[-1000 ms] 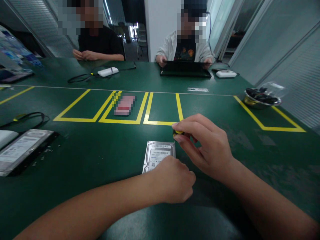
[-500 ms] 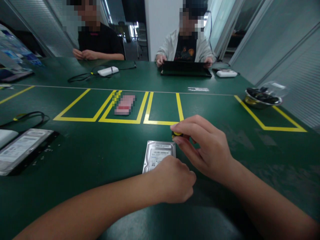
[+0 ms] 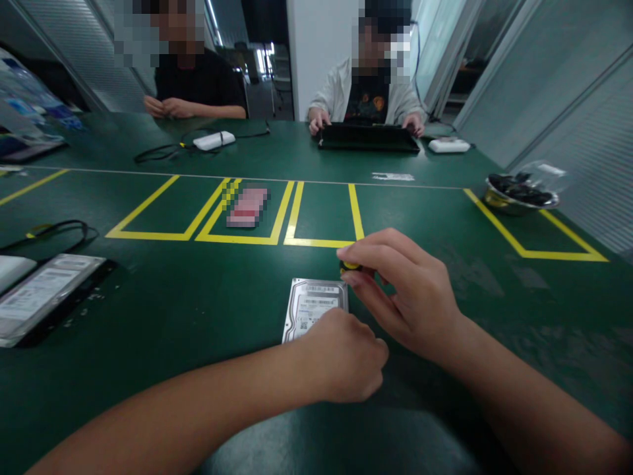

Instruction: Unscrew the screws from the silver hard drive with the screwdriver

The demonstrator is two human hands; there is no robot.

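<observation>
Little has moved since the earlier frames: both hands keep their places over the hard drive (image 3: 314,307).

Right hand (image 3: 408,300) pinches a small yellow-and-black tool (image 3: 350,266) between thumb and forefinger, at the drive's far right corner. Left hand (image 3: 343,356), curled into a loose fist, rests on the drive's near end. Drive lies flat on the green table (image 3: 198,310), label up, just short of the yellow tape boxes (image 3: 324,214).
</observation>
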